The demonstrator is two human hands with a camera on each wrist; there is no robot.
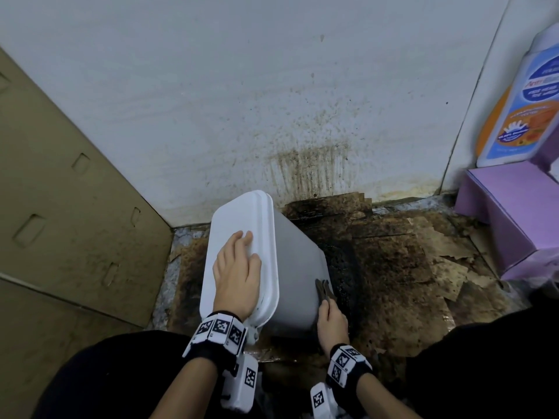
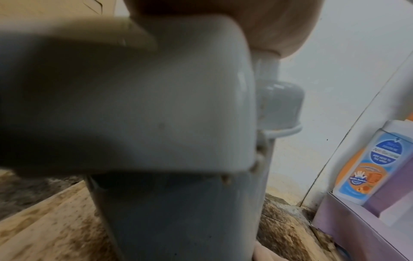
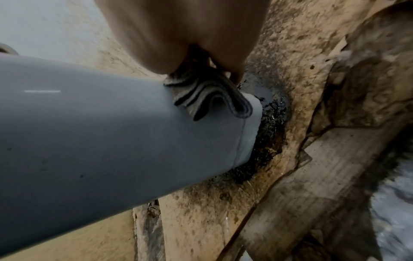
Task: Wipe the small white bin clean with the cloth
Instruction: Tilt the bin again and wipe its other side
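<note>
The small white bin (image 1: pixel 298 267) stands tilted to the left on the dirty floor, its lid (image 1: pixel 239 213) closed. My left hand (image 1: pixel 237 267) lies flat on the lid with straight fingers and steadies it. My right hand (image 1: pixel 331 323) pinches a folded grey cloth (image 1: pixel 323 290) and presses it against the bin's right side near the base. In the right wrist view the cloth (image 3: pixel 210 95) sits folded against the grey-looking bin wall (image 3: pixel 111 132), just above the bottom edge. The left wrist view is filled by the blurred lid (image 2: pixel 134 98) and the bin body (image 2: pixel 178 211).
Soiled, torn cardboard (image 1: pixel 408 267) covers the floor, with a black wet patch (image 1: pixel 344 267) beside the bin's base. A stained white wall (image 1: pixel 272 101) is behind. A cardboard box (image 1: pixel 60 222) stands left; a purple box (image 1: pixel 511 213) and a soap bottle (image 1: pixel 520 107) are at right.
</note>
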